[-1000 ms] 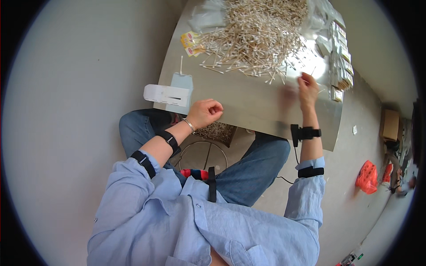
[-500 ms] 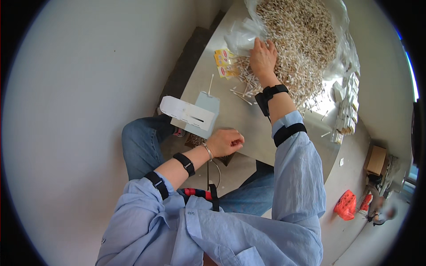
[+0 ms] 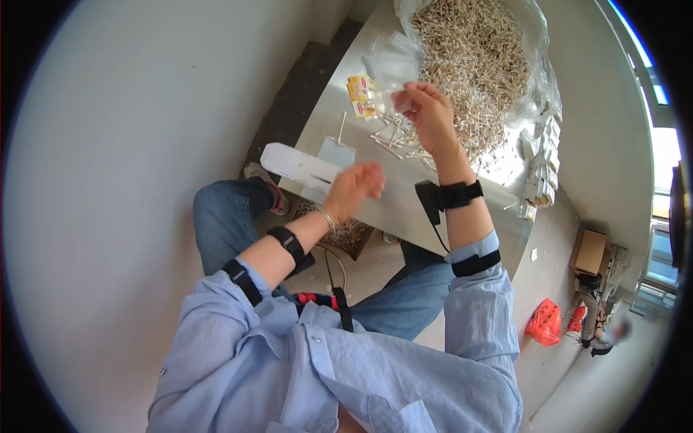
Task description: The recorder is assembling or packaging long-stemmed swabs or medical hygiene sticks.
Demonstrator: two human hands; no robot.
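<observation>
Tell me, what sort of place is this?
Probably a small packing workshop: a big heap of cotton swabs covers part of a metal table, with small packets stacked along its right edge and yellow cards beside the heap.

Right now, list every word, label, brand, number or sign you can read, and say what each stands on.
No text is legible here.
Yellow cards: red marks and tiny print, too small to read.
White card: faint marks, too small to tell whether they are text.
Stacked packets: any print is too small to read.
Red bag: dark marks, too blurred to read.
</observation>
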